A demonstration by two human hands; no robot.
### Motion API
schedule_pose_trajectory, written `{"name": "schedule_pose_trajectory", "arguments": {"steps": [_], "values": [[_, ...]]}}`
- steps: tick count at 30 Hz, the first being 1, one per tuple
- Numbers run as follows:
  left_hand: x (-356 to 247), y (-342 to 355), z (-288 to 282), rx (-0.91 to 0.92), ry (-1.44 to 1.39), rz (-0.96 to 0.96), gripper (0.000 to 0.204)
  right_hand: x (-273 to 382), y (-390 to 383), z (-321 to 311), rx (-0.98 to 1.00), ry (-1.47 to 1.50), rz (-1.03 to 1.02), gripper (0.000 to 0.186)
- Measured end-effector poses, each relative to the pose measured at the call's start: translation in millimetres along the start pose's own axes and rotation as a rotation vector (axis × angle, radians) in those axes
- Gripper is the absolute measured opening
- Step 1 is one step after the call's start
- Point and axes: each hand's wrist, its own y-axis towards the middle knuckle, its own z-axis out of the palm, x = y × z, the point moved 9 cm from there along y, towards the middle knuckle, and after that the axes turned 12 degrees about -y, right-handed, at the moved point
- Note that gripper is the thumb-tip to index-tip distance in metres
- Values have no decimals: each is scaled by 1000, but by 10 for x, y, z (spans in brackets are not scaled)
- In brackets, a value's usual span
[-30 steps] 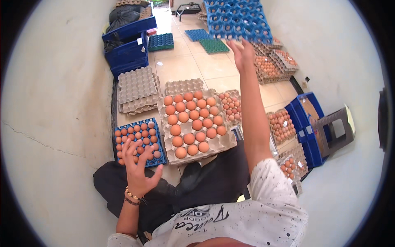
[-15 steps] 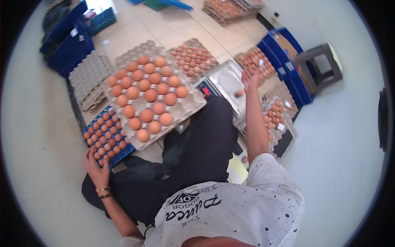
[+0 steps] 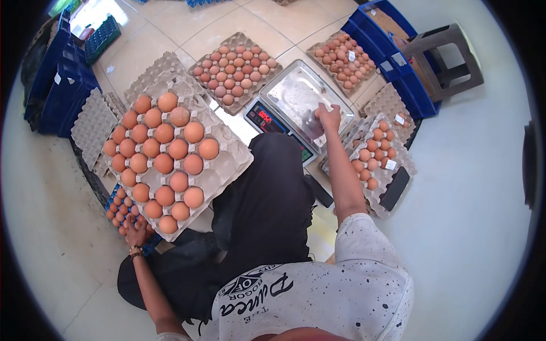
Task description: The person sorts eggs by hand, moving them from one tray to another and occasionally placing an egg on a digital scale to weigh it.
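On the metal pan of a digital scale (image 3: pixel 304 94), my right hand (image 3: pixel 330 119) pinches a brown egg (image 3: pixel 317 113) between thumb and fingers. My left hand (image 3: pixel 136 233) reaches down to the blue plastic egg tray (image 3: pixel 152 245) at the lower left, its fingers curled round an egg (image 3: pixel 149 231) that is partly hidden. Brown eggs fill the visible part of that tray. Above it, a stack of grey cardboard egg trays (image 3: pixel 230 162) overlaps the blue tray. Its top layer holds many eggs, with bare cups along the right side.
Full egg trays stand beyond the scale, left (image 3: pixel 236 68) and right (image 3: pixel 343 61). A partly filled tray (image 3: pixel 372 153) carries a dark phone (image 3: pixel 394 188). Blue crates (image 3: pixel 395 68) and a grey stool (image 3: pixel 455 62) stand at the right. Bare cardboard trays (image 3: pixel 91 128) lean at the left.
My right hand has gone from open above the scale to pinching the egg on its pan. The left hand's fingers have closed in over the blue tray. The view has shifted.
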Motion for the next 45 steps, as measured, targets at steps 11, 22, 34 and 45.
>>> {"name": "schedule_pose_trajectory", "arguments": {"steps": [11, 22, 34, 45], "values": [[63, 169, 281, -510, 189, 154, 66, 1235, -1123, -52, 926, 1164, -231, 45], [-437, 16, 310, -405, 27, -79, 86, 2273, -2975, -830, 1470, 1177, -725, 66], [-1001, -317, 197, -536, -22, 209, 95, 2246, -3378, -489, 1487, 1277, -310, 43], [-1211, -359, 371, -415, 59, 340, 114, 2262, -3752, -857, 900, 451, -976, 38]]}}
